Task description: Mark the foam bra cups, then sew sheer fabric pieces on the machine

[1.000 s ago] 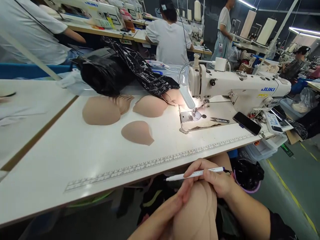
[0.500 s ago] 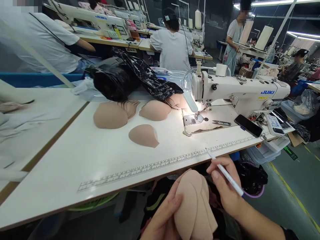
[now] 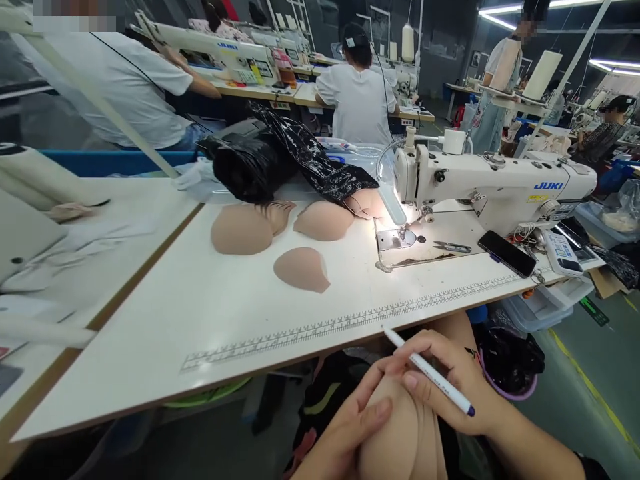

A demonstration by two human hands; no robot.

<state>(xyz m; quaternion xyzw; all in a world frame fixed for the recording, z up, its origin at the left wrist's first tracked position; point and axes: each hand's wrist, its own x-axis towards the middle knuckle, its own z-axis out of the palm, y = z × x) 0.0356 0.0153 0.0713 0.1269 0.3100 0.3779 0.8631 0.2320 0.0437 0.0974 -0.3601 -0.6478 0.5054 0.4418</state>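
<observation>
1 stack of beige cups, low, right of centre in frame: left hand, fingers clamped on it; right hand touching it, fingers clamped on 1 pen. Step, likely: steadying the stack; next move would call for keeping its layers aligned.

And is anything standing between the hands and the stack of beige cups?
Nothing visible does. The left hand holds the beige cups directly, and the right hand is at their upper end. The white pen in the right hand slants across its fingers, leaving the left hand's grip clear.
</observation>
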